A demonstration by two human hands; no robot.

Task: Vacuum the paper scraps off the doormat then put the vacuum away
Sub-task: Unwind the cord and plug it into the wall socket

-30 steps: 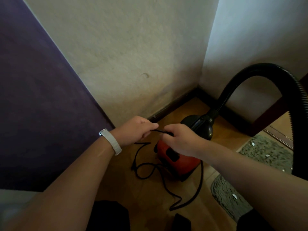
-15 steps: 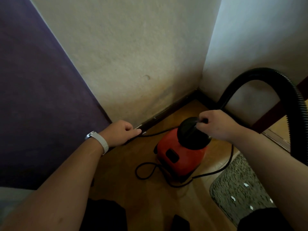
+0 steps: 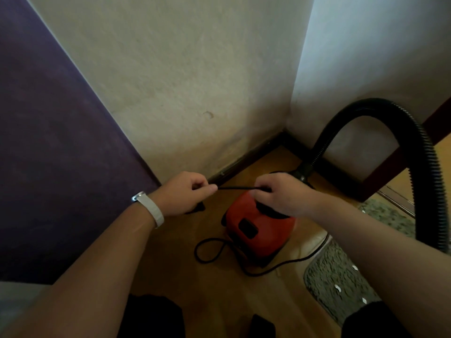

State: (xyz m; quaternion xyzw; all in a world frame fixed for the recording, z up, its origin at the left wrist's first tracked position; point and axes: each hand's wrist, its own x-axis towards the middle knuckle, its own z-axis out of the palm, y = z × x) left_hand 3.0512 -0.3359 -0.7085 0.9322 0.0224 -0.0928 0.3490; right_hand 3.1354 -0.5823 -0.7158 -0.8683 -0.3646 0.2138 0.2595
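Wooden floor meets a pale corner, with a purple panel far left. The left hand pinches the black cord, having risen from the skirting. The right hand has left the top of the red vacuum to pinch the same stretch, taut between them. Paper scraps still dot the doormat at right, so vacuuming probably hasn't begun and the cord is being readied.

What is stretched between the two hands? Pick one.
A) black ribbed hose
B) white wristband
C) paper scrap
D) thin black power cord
D: the left hand and right hand each pinch the thin black power cord, taut over the red canister vacuum cleaner.
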